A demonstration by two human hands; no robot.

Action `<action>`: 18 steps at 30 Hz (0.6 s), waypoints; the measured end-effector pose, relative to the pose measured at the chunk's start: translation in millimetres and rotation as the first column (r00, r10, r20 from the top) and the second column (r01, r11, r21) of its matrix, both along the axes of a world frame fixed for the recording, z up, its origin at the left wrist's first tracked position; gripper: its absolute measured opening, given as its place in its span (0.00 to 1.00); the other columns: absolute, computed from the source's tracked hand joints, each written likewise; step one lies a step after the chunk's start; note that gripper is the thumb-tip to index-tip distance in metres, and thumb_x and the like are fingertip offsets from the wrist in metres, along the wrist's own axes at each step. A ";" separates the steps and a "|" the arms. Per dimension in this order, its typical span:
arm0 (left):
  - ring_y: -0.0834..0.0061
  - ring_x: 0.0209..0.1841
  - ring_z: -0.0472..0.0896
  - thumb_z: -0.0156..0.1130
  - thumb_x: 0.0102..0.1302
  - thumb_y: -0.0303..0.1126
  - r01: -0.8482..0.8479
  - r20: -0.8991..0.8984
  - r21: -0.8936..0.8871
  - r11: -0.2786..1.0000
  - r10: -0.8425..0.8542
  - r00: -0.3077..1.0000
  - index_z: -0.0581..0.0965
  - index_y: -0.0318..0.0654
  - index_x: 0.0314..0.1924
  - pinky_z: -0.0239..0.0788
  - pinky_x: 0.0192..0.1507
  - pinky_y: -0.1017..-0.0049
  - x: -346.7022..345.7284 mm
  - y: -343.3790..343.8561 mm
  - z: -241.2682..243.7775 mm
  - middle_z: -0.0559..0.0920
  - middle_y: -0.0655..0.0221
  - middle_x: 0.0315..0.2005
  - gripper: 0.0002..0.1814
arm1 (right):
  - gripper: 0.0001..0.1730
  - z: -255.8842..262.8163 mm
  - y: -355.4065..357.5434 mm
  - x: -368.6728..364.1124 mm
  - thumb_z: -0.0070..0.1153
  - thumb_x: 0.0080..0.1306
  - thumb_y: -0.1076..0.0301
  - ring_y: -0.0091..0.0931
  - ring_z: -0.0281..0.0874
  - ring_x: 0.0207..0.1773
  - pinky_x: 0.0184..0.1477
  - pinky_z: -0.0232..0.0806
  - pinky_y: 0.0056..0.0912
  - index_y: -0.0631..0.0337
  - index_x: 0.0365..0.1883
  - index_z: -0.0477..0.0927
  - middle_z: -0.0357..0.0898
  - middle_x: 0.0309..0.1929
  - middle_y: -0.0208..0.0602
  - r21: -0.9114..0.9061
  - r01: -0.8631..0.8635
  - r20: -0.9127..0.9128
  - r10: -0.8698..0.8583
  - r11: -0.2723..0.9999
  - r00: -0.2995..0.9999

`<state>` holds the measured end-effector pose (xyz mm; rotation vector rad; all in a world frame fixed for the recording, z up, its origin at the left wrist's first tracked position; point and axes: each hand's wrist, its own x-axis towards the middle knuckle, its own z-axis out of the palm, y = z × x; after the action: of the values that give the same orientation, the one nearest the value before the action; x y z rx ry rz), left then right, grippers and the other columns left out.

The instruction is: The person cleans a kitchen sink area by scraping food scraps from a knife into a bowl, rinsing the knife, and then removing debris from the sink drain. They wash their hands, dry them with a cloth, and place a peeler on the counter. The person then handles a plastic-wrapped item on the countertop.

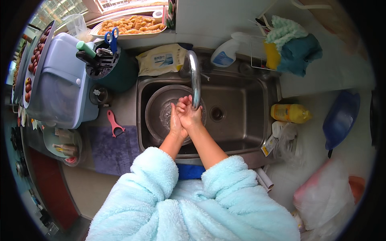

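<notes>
My left hand (176,126) and my right hand (191,118) are pressed together, wet, with no object between them. Several fingers overlap and are partly curled, so whose fingertips are whose is hard to make out. Just above the right hand is the mouth of a chrome faucet (195,75). Beneath both hands a round metal basin (152,104) stands in the left part of a stainless steel sink (244,126). Rippled, bubbly water (166,114) shows in the basin. To its right is the sink's drain (217,113).
Left of the sink lie a pink peeler (113,123) and a purple mat (113,150), near a knife block (120,72). Behind stand a wipes pack (162,60) and a spray bottle (226,52). A yellow bottle (288,113) lies on the right. Cloths (298,54) hang from a wire rack.
</notes>
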<state>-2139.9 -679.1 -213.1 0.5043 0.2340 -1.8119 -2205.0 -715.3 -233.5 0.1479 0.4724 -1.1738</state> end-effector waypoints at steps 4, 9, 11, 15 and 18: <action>0.61 0.43 0.82 0.43 0.71 0.75 0.075 -0.089 0.054 0.996 -0.070 0.994 0.74 0.45 0.44 0.78 0.48 0.66 -6.0 14.7 34.2 0.81 0.59 0.44 0.37 | 0.17 -19.7 -36.6 5.3 0.53 0.76 0.54 0.29 0.73 0.29 0.34 0.70 0.31 0.58 0.41 0.82 0.76 0.27 0.34 -0.196 -0.279 -0.111 0.262 0.940 0.959; 0.66 0.43 0.82 0.57 0.73 0.61 0.169 0.298 0.133 0.977 -0.202 0.933 0.75 0.38 0.49 0.76 0.50 0.66 -23.0 51.2 77.1 0.82 0.60 0.41 0.29 | 0.22 -17.0 -53.4 32.1 0.50 0.76 0.51 0.41 0.79 0.23 0.29 0.72 0.49 0.56 0.30 0.84 0.82 0.24 0.46 -0.200 -0.502 -0.906 -0.354 0.841 -0.232; 0.68 0.42 0.83 0.69 0.71 0.43 0.264 0.423 0.161 0.951 -0.308 0.852 0.77 0.34 0.49 0.76 0.46 0.66 -22.8 52.2 79.6 0.83 0.61 0.36 0.20 | 0.24 -10.0 -46.0 32.3 0.50 0.75 0.51 0.48 0.85 0.36 0.39 0.75 0.55 0.61 0.28 0.85 0.86 0.34 0.53 -0.027 -0.604 -0.690 -0.452 0.796 -0.565; 0.68 0.34 0.83 0.72 0.67 0.42 0.121 0.283 0.420 0.900 -0.256 0.924 0.77 0.30 0.49 0.77 0.36 0.68 -19.2 19.6 54.8 0.83 0.61 0.33 0.22 | 0.13 -2.5 -28.7 22.9 0.55 0.69 0.59 0.45 0.86 0.42 0.44 0.76 0.50 0.58 0.34 0.86 0.86 0.36 0.47 0.215 -0.709 -0.592 -0.487 0.672 -0.642; 0.64 0.38 0.84 0.71 0.68 0.46 0.166 0.219 0.408 0.898 -0.272 0.937 0.76 0.30 0.50 0.79 0.41 0.65 -25.2 14.6 28.6 0.84 0.58 0.37 0.26 | 0.09 -2.9 -18.3 11.6 0.57 0.65 0.64 0.41 0.85 0.44 0.47 0.75 0.46 0.55 0.36 0.86 0.86 0.39 0.42 0.446 -0.633 -0.356 -0.523 0.633 -0.774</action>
<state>-2165.1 -664.4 -184.5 1.0897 0.3572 -1.8969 -2193.4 -733.6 -236.3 -2.4461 1.7798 0.1262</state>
